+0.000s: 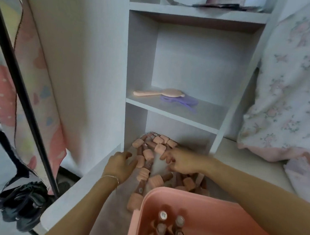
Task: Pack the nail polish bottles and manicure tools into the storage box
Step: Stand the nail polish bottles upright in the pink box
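Both hands reach into a heap of nail polish bottles (148, 155) with ribbed peach caps, lying on the bottom shelf (200, 141) of a white unit. The left hand (120, 163) rests at the heap's left edge with fingers loosely bent; the right hand (179, 161) is blurred — its grasp cannot be told. Nearest the camera, a pink storage box (208, 205) holds several bottles upright. On the shelf above lie a peach hairbrush (159, 93) and a purple comb (179, 101).

So it's a pale grey-white shelving unit (196, 12) with open cubbies, next to a plain white wall panel (84, 56). Floral bedding (290, 87) is bunched up on the right, a patterned pink curtain (41, 93) hangs left. Soft, even light.
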